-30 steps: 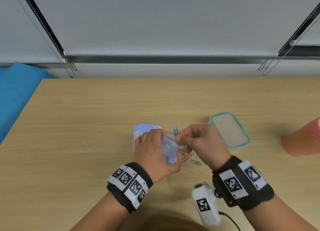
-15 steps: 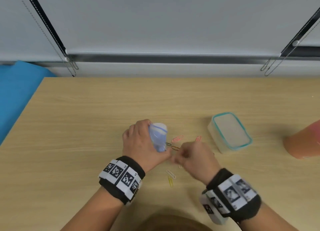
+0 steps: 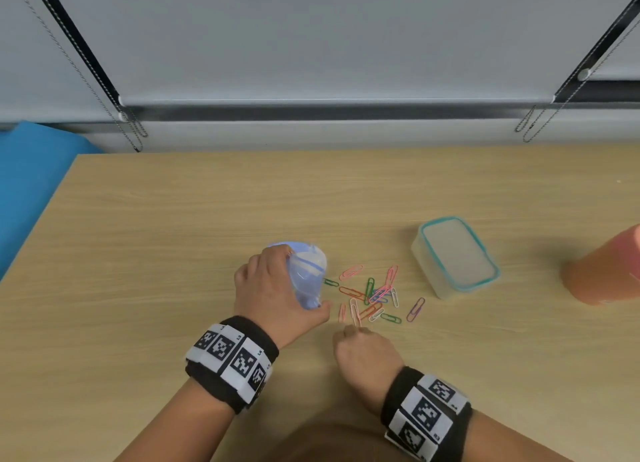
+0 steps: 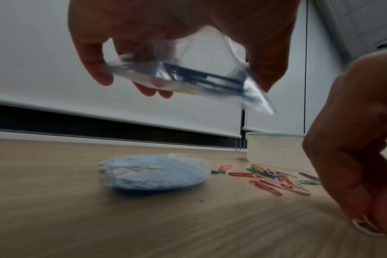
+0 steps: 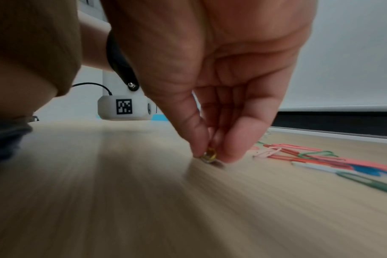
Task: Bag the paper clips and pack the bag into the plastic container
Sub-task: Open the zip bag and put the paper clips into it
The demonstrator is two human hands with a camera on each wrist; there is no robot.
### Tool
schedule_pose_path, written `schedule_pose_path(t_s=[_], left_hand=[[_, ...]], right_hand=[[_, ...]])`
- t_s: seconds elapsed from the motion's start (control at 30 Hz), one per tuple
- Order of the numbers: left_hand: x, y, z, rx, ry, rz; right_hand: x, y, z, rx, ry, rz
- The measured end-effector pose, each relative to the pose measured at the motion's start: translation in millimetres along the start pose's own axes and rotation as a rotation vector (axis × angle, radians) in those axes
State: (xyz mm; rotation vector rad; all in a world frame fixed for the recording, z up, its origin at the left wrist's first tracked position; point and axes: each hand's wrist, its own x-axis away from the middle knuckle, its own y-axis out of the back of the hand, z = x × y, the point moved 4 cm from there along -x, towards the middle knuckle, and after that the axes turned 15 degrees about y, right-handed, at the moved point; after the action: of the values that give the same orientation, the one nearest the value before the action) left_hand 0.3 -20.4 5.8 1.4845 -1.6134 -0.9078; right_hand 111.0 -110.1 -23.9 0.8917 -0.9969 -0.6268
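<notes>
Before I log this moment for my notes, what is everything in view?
zip bag: one, clear, in the left hand
paper clips: many loose, mixed colours, table centre
yellow clip: one, pinched on the table
plastic container: one, teal-rimmed lid on, right of the clips
blue pouch: one, flat on the table
orange cup: one, right edge
table: one, wood
left hand: holds the bag
right hand: pinches the yellow clip

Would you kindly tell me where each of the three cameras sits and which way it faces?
Head: above, looking down at the table; both hands and wristbands show.
Left wrist: low, looking out under the left hand, which holds the bag.
Right wrist: near the tabletop, looking along the right hand pinching a yellow clip.
Shared: all show the loose paper clips; head and left wrist show the plastic container.
</notes>
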Motion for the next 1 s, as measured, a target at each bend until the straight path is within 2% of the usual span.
schedule_pose_path(t_s=[0.1, 0.2, 0.23, 0.33, 0.4, 0.47, 0.57, 0.67, 0.7, 0.73, 0.83, 0.87, 1.0], left_hand=[[0, -2, -2, -0.008, -0.018, 0.003], [-1, -3, -2, -0.006, -0.027, 0.007], [-1, -4, -2, -0.007, -0.031, 0.003], [1, -5, -4, -0.012, -0.05, -0.004], [4, -10, -8, -0.021, -0.069, 0.034], [5, -15, -12, -0.024, -0.088, 0.049], [5, -18, -17, -0.002, -0.1, 0.051], [3, -14, -16, 0.001, -0.089, 0.039], [2, -13, -14, 0.0, -0.084, 0.029], [1, -11, -12, 0.0, -0.079, 0.021], [0, -8, -8, 0.002, -0.056, 0.023], [0, -8, -7, 0.005, -0.053, 0.016], [-1, -5, -6, 0.021, -0.057, -0.014]], right_hand=[[0, -7, -5, 0.005, -0.071, 0.009], [4, -4, -18, -0.053, -0.109, -0.049], [6, 5, -26, -0.12, -0.131, -0.124], [12, 49, -53, -0.486, -0.203, -0.578], [11, 77, -58, -0.657, -0.173, -0.782], [6, 95, -51, -0.739, -0.101, -0.823], [-2, 102, -45, -0.708, -0.038, -0.78], [-2, 97, -65, -0.671, -0.063, -0.903], [-1, 90, -72, -0.605, -0.047, -0.891], [-2, 82, -77, -0.487, 0.01, -0.812], [-13, 38, -74, 0.011, 0.281, -0.332], [-17, 25, -75, 0.12, 0.36, -0.243], [-31, 13, -76, 0.21, 0.482, -0.089]])
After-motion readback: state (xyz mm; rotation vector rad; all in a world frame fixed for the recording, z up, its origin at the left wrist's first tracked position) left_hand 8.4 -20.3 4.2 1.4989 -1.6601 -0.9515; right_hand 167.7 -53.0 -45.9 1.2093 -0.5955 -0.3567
